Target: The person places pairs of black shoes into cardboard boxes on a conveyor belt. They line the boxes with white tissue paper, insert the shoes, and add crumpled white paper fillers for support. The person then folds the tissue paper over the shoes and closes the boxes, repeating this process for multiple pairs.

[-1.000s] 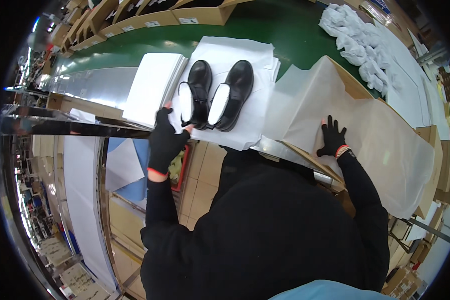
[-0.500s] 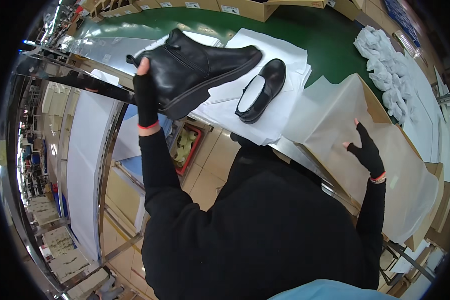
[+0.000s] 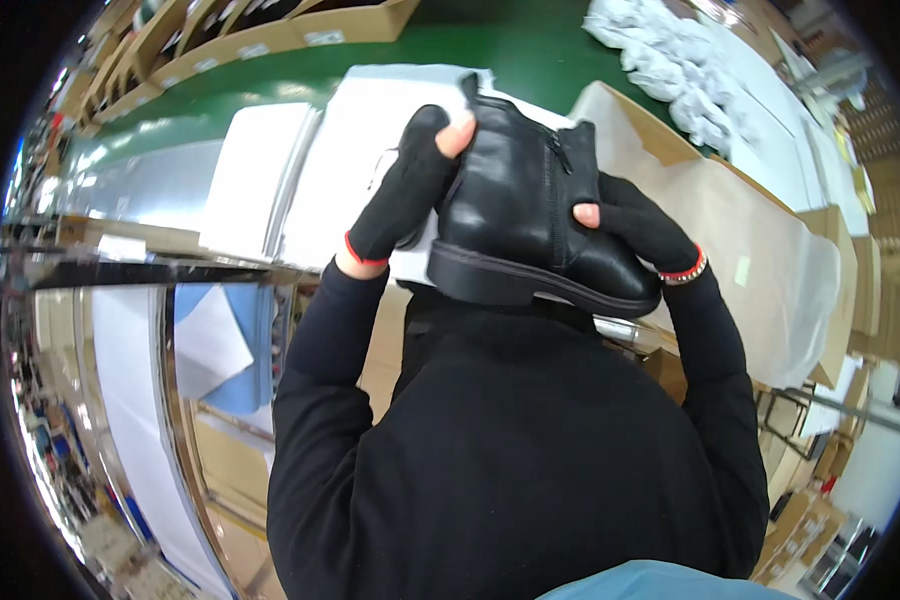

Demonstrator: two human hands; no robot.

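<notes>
Black ankle boot (image 3: 530, 215) is held up in front of the chest, above the worktop (image 3: 570, 50), sole toward the body and zip side facing the camera. Left hand (image 3: 410, 185), in a fingerless black glove, closes on the shaft's back edge; right hand (image 3: 635, 225) clasps the toe end. This two-point hold appears to steady the boot for viewing. White paper sheets (image 3: 300, 175) lie beneath.
</notes>
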